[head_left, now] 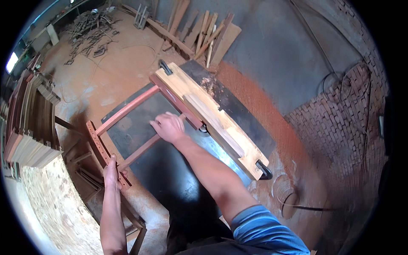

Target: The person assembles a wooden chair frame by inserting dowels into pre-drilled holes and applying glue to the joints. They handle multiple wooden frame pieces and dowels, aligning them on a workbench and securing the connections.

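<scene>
A reddish wooden frame (pixel 128 109) lies on a dark metal machine table (pixel 163 172). It has two longer rails joined by two crosspieces. My left hand (pixel 111 173) grips the near-left rail at its lower end, thumb on top and fingers underneath. Over the nearer crosspiece, close to the far rail, my right hand (pixel 169 127) is closed with its fingers curled down. The far rail lies along a pale wooden fence (pixel 208 119). A small round metal part (pixel 204 128) shows at the fence beside that rail's end, partly hidden.
Black clamps (pixel 264 169) hold the fence at both ends, with wood shavings (pixel 209 86) behind it. Stacked curved wooden parts (pixel 32 123) stand at the left. Boards (pixel 208 36) lean against the back wall, and a pile of metal clamps (pixel 91 32) lies on the floor.
</scene>
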`<state>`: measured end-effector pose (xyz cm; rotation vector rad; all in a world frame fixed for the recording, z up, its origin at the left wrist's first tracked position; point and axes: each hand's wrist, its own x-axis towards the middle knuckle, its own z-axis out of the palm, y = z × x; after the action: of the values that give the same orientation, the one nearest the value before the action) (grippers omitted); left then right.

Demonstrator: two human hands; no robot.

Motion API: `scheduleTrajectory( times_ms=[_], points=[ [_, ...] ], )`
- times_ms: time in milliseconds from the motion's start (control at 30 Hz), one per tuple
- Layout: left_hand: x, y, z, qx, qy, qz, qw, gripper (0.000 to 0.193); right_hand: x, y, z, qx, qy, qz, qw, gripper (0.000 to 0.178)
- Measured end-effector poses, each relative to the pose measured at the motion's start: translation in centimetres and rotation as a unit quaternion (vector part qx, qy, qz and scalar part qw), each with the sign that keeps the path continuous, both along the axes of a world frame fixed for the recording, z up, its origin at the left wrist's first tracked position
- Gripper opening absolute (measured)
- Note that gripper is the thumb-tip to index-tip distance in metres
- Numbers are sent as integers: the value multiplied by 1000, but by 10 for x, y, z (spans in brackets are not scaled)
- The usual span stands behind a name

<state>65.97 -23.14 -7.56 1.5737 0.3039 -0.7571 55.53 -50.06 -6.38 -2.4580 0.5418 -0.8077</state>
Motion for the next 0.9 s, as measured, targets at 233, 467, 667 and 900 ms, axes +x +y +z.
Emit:
scheduleTrajectory(
  times_ms=[233,467,667,900],
  points=[
    [-71,107,28,4,19,85,996,30,-111,139,41,572,80,21,816,30],
    [-266,228,-15,-182,191,253,931,30,-173,246,26,723,-12,324,610,34],
    [-447,253,-59,-536,358,219,733,41,-249,302,79,468,208,458,726,29],
    [-571,230,-48,-628,311,229,676,45,-325,343,95,407,201,558,695,26]
  ],
)
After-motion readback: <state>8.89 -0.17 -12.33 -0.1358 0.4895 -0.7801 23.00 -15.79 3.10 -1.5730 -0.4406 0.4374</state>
